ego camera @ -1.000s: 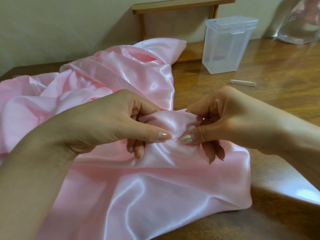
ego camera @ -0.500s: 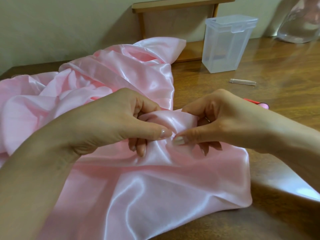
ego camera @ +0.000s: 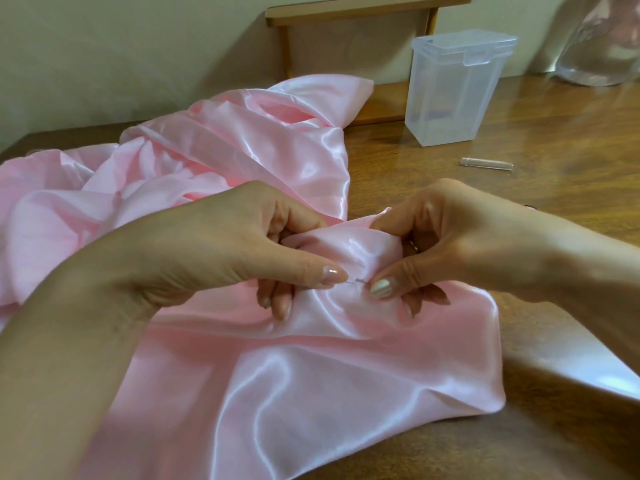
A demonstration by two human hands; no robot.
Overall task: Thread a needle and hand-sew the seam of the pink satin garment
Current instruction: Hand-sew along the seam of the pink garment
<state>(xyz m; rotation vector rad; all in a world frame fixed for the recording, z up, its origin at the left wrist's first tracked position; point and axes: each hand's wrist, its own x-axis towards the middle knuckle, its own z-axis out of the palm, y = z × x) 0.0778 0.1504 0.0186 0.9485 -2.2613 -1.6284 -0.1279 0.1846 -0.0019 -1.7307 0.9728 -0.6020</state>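
1. Pinches a raised fold of the pink satin garment [ego camera: 277,393] with the left hand [ego camera: 225,247]: thumb stretched along the near side of the fold, index finger hooked over its top, remaining fingers [ego camera: 280,304] curled underneath, tips showing below the thumb.
2. Pinches the same fold from the opposite side with the right hand [ego camera: 450,244]: thumb pressed flat against the satin, index finger bent over the top edge, other fingers tucked beneath the cloth.
3. Sets the needle [ego camera: 356,280] level across the fold as a thin grey sliver between the two thumb tips, one end at the left thumbnail, the other meeting the right thumb. Cannot tell which fingers actually grip it.
4. Holds both hands close together above the cloth, knuckles up, thumbs pointing at each other and nearly touching, with forearms entering from the lower left and from the right edge.
5. Spread over the table [ego camera: 540,140] around the hands: glossy folds heaped toward the far left, one flat corner lying at the near right, close to the table's front edge.
6. Beyond the hands, on the table: a clear plastic box [ego camera: 450,91] standing upright with lid shut, a small clear tube [ego camera: 486,164] lying on its side near it, a wooden frame [ego camera: 346,12] against the wall.
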